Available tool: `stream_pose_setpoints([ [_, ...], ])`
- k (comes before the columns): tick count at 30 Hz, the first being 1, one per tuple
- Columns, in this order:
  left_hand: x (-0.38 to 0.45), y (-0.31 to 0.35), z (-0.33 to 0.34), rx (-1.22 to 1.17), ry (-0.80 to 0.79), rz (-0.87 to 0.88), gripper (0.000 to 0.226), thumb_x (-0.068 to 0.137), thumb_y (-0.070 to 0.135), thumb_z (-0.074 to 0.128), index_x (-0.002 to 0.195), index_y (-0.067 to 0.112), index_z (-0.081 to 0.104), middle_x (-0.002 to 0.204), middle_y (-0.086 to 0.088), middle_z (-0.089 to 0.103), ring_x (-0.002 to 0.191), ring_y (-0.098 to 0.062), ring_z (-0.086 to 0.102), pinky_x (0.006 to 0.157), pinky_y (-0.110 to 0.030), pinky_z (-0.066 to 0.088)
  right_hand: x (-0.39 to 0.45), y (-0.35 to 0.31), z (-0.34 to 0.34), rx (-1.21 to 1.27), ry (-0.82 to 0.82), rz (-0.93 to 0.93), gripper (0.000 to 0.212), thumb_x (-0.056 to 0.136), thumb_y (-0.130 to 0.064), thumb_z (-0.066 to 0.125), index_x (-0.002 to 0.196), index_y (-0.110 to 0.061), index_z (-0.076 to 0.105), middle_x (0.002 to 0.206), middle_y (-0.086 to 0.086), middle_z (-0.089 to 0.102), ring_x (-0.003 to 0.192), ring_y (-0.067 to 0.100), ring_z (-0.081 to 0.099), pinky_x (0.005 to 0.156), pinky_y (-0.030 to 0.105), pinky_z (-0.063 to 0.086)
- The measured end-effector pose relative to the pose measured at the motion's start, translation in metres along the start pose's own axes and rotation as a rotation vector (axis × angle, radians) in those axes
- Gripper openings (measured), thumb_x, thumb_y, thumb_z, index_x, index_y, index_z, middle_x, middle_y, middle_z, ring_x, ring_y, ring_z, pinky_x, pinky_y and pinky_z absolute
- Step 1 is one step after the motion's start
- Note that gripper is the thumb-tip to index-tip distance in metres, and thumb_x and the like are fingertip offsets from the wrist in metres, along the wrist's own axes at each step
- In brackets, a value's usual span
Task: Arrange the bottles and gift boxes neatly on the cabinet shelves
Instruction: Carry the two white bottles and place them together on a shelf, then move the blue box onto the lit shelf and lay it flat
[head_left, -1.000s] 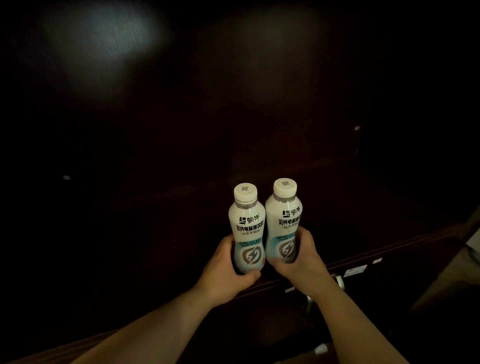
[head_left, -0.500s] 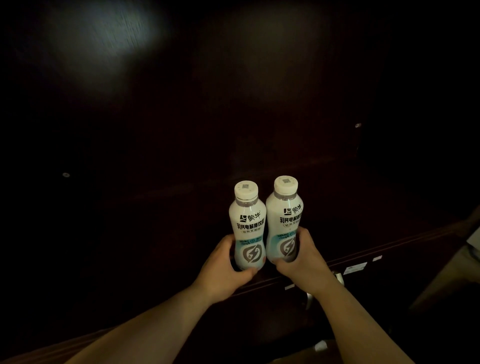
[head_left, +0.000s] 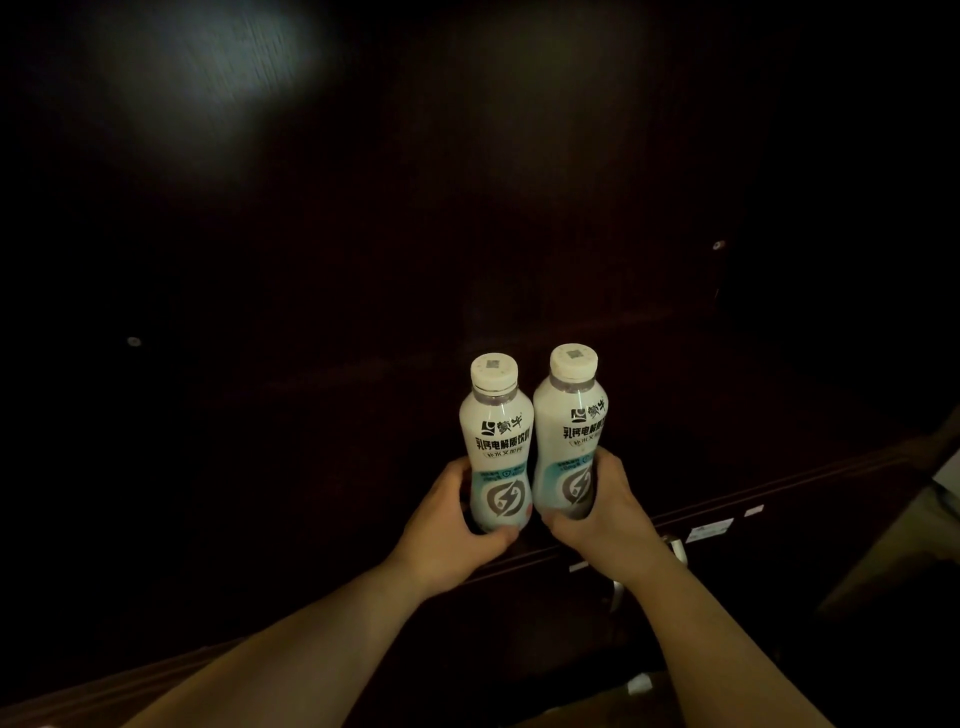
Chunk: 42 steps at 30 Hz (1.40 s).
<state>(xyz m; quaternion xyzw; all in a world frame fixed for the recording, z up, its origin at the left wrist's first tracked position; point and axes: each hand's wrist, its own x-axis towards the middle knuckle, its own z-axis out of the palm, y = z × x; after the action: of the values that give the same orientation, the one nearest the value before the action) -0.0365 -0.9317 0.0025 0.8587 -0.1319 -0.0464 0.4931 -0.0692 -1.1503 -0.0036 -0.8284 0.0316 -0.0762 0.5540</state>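
Note:
Two white drink bottles with white caps and black lettering stand upright side by side inside a very dark cabinet. My left hand (head_left: 457, 530) is wrapped around the base of the left bottle (head_left: 496, 436). My right hand (head_left: 602, 514) grips the lower part of the right bottle (head_left: 569, 426). The bottles touch or nearly touch each other. Both sit near the front edge of the dark shelf (head_left: 779, 488); whether their bases rest on it is hidden by my hands. No gift boxes are visible.
The cabinet interior is dark wood with a faint light patch on its back panel (head_left: 208, 62). Small shelf pegs (head_left: 134, 341) mark the side walls. A metal handle (head_left: 675, 551) and white stickers (head_left: 709, 531) are on the front below the shelf edge.
Both bottles and hands have shifted slightly deeper into the cabinet and a little upward in view; the grips are unchanged.

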Motion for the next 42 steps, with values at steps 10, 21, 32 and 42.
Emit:
stream_pose_setpoints([
  [10, 0.002, -0.003, 0.002, 0.022, 0.017, -0.018, 0.096, 0.061, 0.05, 0.086, 0.142, 0.039, 0.037, 0.131, 0.021, 0.053, 0.118, 0.0, 0.056, 0.098, -0.025, 0.051, 0.0, 0.002, 0.0, 0.039, 0.02, 0.028, 0.098, 0.067, -0.039, 0.09, 0.145, -0.037, 0.031, 0.139, -0.011, 0.047, 0.118, 0.001, 0.055, 0.083, 0.017, 0.049],
  [21, -0.027, 0.007, -0.01, -0.006, 0.025, -0.115, 0.109, 0.061, 0.066, 0.076, 0.151, 0.03, 0.025, 0.145, 0.008, 0.044, 0.128, -0.005, 0.044, 0.104, -0.024, 0.039, -0.03, 0.0, 0.009, 0.087, 0.195, 0.082, 0.109, 0.067, -0.046, 0.09, 0.152, -0.04, 0.022, 0.154, -0.006, 0.034, 0.135, 0.007, 0.037, 0.1, 0.027, 0.036],
  [32, -0.153, 0.033, -0.167, 0.616, 0.032, 0.087, 0.08, 0.09, 0.073, 0.036, 0.158, 0.032, 0.021, 0.164, 0.012, 0.019, 0.15, -0.014, 0.008, 0.123, -0.042, 0.019, -0.118, -0.121, 0.086, -0.07, 0.501, -0.189, 0.079, 0.081, -0.035, 0.078, 0.144, -0.023, 0.033, 0.15, 0.009, 0.032, 0.14, 0.023, 0.028, 0.108, 0.045, 0.036],
  [42, -0.368, 0.059, -0.357, 1.076, 0.337, 0.241, 0.078, 0.091, 0.072, 0.037, 0.155, 0.028, 0.035, 0.161, -0.003, 0.037, 0.151, -0.036, 0.025, 0.118, -0.052, 0.024, -0.23, -0.292, 0.235, -0.43, 0.08, -0.631, 0.086, 0.084, -0.06, 0.057, 0.154, -0.035, 0.014, 0.162, -0.011, 0.005, 0.152, 0.018, 0.002, 0.118, 0.047, 0.017],
])
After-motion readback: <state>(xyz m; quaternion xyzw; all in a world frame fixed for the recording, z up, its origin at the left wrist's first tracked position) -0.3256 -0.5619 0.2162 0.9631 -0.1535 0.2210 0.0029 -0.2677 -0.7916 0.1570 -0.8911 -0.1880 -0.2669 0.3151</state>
